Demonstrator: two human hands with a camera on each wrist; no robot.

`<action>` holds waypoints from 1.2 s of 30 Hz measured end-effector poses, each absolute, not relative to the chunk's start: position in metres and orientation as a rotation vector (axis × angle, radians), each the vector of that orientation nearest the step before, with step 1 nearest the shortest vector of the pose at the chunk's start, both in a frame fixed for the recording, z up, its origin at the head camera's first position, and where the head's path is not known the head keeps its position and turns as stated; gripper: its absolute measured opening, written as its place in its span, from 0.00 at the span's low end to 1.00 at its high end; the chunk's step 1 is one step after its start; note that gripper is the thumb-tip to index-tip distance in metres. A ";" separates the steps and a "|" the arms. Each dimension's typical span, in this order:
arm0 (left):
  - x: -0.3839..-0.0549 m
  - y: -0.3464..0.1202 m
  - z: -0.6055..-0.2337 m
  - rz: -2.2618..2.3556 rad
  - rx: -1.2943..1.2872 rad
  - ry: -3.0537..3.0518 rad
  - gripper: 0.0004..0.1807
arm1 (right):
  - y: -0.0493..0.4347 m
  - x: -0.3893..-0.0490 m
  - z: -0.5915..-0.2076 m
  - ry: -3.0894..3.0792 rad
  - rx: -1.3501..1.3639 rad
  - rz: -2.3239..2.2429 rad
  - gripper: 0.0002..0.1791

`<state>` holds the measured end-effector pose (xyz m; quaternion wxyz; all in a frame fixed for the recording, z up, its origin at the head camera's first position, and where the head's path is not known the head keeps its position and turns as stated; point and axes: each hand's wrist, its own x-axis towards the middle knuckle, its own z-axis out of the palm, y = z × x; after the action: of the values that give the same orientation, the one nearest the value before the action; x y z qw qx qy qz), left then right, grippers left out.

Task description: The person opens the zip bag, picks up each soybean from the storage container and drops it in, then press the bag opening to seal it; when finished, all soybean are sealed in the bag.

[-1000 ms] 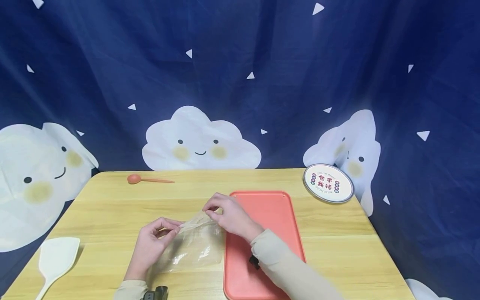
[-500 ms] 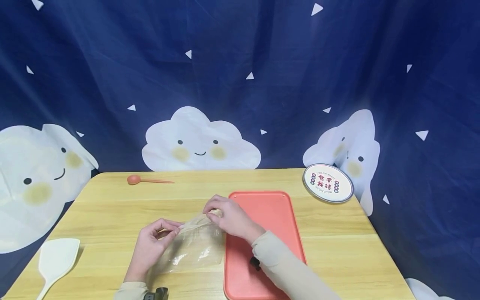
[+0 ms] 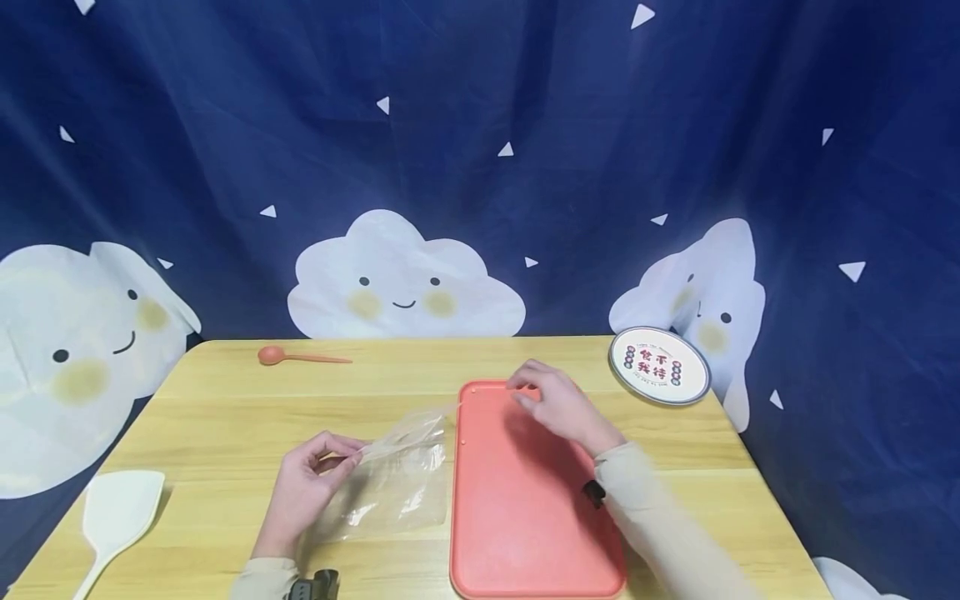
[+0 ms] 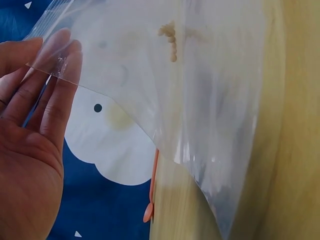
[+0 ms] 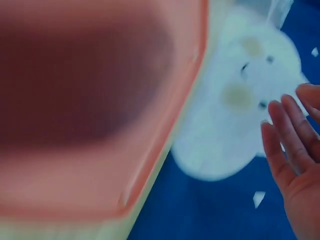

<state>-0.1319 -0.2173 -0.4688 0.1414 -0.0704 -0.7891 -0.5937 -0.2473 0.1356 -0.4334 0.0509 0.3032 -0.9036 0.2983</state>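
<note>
My left hand pinches the upper left edge of a clear plastic bag with thumb and fingers. The bag hangs low over the wooden table, its right side loose beside the red tray. In the left wrist view the thumb and fingertips grip the corner of the bag, which has fine ridges along its top. My right hand is raised above the far end of the tray, fingers loosely bent and holding nothing. In the right wrist view this hand shows its bare palm and parted fingers.
An orange spoon lies near the table's back edge. At the left front is a white spatula. An oval plate with red lettering sits at the back right corner. A blue curtain with clouds hangs behind the table.
My right hand has let go of the bag's right side and moved right, over the tray. The bag's right corner now stands free. My left hand keeps its hold.
</note>
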 end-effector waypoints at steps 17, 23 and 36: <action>-0.129 -0.219 -0.472 -1.707 -0.206 -2.297 0.11 | 0.208 -0.287 -0.474 -2.804 0.982 0.265 0.05; -0.129 -0.218 -0.473 -1.712 -0.239 -2.285 0.11 | 0.210 -0.293 -0.483 -2.773 1.002 0.185 0.05; -0.129 -0.218 -0.471 -1.708 -0.224 -2.294 0.11 | 0.206 -0.293 -0.489 -2.814 0.981 0.116 0.03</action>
<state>-0.1287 -0.2179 -0.4709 0.1362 -0.0773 -0.7922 -0.5898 -0.2933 0.2059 -0.4888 0.0796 0.3278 -0.9406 0.0388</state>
